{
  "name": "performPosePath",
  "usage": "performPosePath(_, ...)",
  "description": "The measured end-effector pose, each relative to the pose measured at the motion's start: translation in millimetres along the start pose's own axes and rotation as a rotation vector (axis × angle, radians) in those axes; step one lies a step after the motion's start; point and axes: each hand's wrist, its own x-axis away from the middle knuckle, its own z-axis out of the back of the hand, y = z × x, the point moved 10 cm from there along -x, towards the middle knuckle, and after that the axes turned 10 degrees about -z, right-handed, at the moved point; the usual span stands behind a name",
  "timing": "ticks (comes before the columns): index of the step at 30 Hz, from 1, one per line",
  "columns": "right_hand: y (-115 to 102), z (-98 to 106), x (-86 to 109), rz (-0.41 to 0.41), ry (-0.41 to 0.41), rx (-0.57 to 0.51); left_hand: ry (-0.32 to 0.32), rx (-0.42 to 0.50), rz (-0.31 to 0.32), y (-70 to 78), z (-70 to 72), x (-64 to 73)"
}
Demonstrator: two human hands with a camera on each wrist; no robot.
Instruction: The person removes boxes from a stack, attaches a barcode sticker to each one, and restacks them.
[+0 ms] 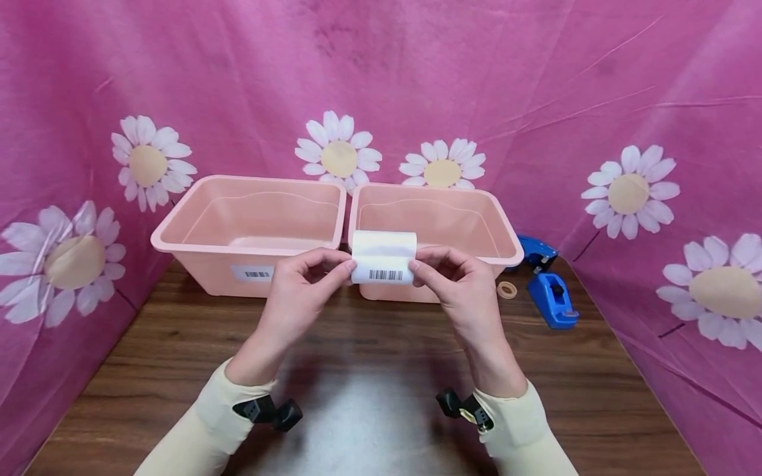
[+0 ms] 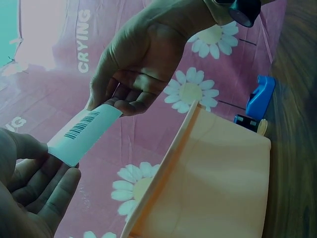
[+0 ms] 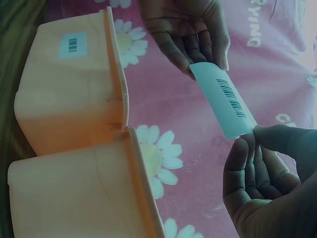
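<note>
Head view shows the left hand (image 1: 297, 285) and right hand (image 1: 467, 285) each pinching one end of the white barcode label (image 1: 383, 261), neither hand nearer. Its long axis runs sideways between them, in front of the right pink tub (image 1: 393, 293); both wrist views show it held clear of that tub.

Head view fwd/dn, wrist views closer, all share label (image 1: 383, 263)

The right bin (image 1: 458, 225) is partly hidden by the paper label (image 1: 383, 254), a blue object (image 1: 538, 250) by that bin. The left hand (image 2: 27, 198) is cropped in the left wrist view, the right hand (image 3: 277, 188) in the right.
</note>
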Motion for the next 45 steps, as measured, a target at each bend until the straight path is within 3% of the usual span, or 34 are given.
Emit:
performPosePath(13,-0.7,-1.0,0.8,0.007,-0.003,0.006,0.012,0.013,0.012,-0.8,3.8,-1.1)
performPosePath(25,0.9,-5.0,2.3,0.005,-0.027,0.007,-0.012,0.123,0.124,-14.5,3.7,-2.2)
performPosePath(33,2.0,-7.1,4.0,-0.015,-0.03,-0.004,-0.021,0.141,0.172,-22.8,3.4,-1.7)
performPosePath(36,1.1,-5.4,5.6,-0.022,0.0,-0.009,-0.012,0.148,0.174,-24.1,3.5,-1.6)
performPosePath(39,-5.1,0.4,11.4,0.001,0.081,0.012,-0.002,0.149,0.172,-24.7,3.5,-2.1)
performPosePath(45,-30.2,4.4,39.5,0.138,0.242,0.133,0.006,0.151,0.15,-23.5,1.4,-4.1)
